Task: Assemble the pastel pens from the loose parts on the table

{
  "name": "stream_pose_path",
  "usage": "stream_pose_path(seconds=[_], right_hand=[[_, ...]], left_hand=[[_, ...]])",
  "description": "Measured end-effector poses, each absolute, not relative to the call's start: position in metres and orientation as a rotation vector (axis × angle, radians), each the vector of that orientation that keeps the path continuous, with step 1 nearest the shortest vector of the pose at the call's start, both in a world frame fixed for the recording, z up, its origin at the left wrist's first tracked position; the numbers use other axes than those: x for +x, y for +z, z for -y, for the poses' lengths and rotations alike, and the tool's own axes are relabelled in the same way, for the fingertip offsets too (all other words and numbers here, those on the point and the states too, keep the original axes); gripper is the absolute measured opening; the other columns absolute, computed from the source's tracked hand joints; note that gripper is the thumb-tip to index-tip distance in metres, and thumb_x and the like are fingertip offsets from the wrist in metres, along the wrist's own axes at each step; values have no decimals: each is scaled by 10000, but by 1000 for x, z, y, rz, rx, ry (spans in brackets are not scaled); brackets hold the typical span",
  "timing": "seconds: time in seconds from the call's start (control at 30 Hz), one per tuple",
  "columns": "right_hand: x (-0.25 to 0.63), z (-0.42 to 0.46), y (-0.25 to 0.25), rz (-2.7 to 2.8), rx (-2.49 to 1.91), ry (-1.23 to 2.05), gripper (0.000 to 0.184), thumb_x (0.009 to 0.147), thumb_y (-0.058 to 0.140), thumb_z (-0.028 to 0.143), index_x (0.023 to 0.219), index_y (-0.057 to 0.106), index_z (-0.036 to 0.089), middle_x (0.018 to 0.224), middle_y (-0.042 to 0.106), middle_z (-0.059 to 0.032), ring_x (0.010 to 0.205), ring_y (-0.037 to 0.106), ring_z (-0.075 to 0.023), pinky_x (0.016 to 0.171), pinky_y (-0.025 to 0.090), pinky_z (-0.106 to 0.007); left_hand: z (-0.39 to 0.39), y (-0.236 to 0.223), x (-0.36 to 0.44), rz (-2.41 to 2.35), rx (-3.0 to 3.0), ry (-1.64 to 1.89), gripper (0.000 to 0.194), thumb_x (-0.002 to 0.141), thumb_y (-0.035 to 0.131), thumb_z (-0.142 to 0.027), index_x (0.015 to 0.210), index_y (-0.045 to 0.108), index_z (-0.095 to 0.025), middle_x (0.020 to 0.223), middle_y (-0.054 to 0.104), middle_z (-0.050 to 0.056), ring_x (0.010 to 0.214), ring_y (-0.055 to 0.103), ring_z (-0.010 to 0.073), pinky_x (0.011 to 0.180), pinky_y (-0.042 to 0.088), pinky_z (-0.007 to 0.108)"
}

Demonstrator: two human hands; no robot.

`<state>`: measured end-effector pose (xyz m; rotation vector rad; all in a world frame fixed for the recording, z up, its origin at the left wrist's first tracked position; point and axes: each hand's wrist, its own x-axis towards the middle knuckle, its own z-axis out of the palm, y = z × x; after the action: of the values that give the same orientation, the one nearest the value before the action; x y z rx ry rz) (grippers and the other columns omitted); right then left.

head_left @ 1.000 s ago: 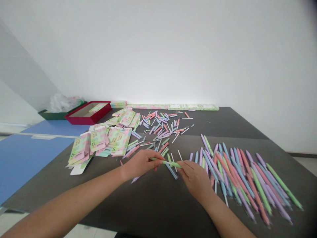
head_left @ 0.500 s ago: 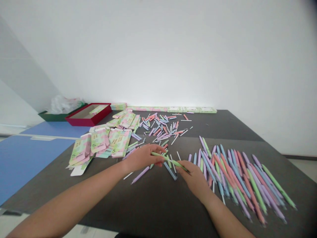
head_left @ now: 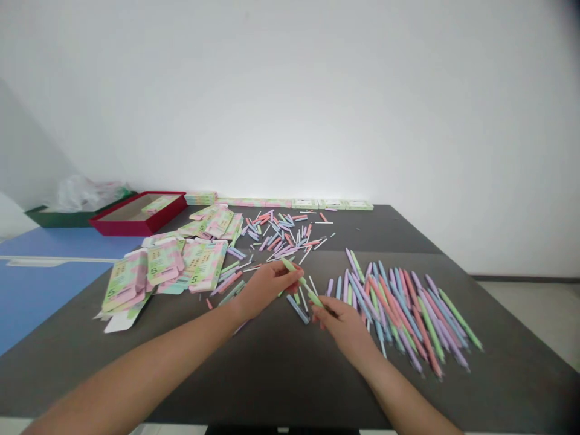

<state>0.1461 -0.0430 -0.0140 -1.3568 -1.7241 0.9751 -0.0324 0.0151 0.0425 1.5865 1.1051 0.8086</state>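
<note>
Above the dark tabletop (head_left: 272, 374): one green pen (head_left: 304, 285), clamped in the left hand (head_left: 267, 289), its lower end at the right hand (head_left: 344, 331), grip there unclear, near fanned pastel pens (head_left: 399, 320).

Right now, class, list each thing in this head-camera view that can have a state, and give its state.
Left hand: fingers closed on the pen.
Right hand: fingers closed on the pen's lower end.
Green pen: held slanted, off the table.
Other pens: lying fanned out.
Thin pen parts: loose, scattered.
Printed cartons: flat, loosely piled.
Red tray: open, a carton inside.
</note>
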Motion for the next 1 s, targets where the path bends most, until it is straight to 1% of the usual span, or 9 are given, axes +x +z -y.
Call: stream_pose_path(seconds=[0.1,0.33,0.4,0.5,0.63,0.73,0.87,0.93,1.0], right_hand=[[155,54,-20,1685,-1470,893,294,848,444,349,658,592,181,566,520,25,559,505,-132,521,343,-223],[202,68,-39,1739,-1805,214,299,850,440,328,647,612,192,659,588,-27,639,551,-171,580,380,-260],[213,70,-45,1771,-1904,41,286,848,452,320,653,617,190,660,602,-40,649,565,-178,580,382,-262],[219,70,-56,1807,-2041,-85,246,844,484,310,687,626,184,688,638,-68,653,591,-187,568,386,-263],[216,71,-64,1772,-2134,-132,196,842,509,305,906,632,166,823,664,-110,732,624,-217,604,412,-282],[214,74,-66,1743,-2149,-171,264,841,515,325,1022,595,150,874,657,-118,757,626,-226,620,423,-290],[217,79,-66,1738,-2079,-191,293,846,503,345,1025,596,133,854,654,-118,765,613,-238,666,437,-318],[218,81,-60,1717,-2019,-139,300,847,492,358,1006,610,133,849,652,-118,768,606,-244,688,443,-339],[215,82,-43,1691,-1911,1,293,850,479,368,981,623,149,834,649,-108,759,600,-236,691,452,-344]], left_hand=[[-27,24,-10,-1082,1606,708,350,741,551,-478,777,624,-138,646,615,6,591,566,115,599,453,231],[-54,-14,66,-1048,1922,371,485,814,367,-539,787,614,-122,756,672,68,643,614,138,581,462,221],[-62,-20,85,-1060,2004,293,477,805,383,-528,736,629,-126,720,675,73,647,622,159,583,453,230],[-73,-30,107,-1096,2121,174,477,774,429,-510,565,628,-131,617,657,109,691,637,231,644,446,279],[-80,-41,120,-1142,2242,74,458,723,492,-516,516,638,-135,660,668,165,816,635,310,721,437,325],[-78,-40,117,-1153,2290,94,427,738,485,-491,551,654,-146,679,675,152,836,631,283,724,431,295],[-73,-25,90,-1163,2293,210,382,785,432,-398,614,670,-153,640,664,98,757,626,222,687,423,264],[-71,-16,67,-1191,2269,293,347,794,423,-369,702,681,-156,682,672,72,744,617,195,675,420,250],[-67,-9,40,-1244,2232,387,327,814,398,-338,872,670,-164,775,683,52,760,612,172,681,422,241]])
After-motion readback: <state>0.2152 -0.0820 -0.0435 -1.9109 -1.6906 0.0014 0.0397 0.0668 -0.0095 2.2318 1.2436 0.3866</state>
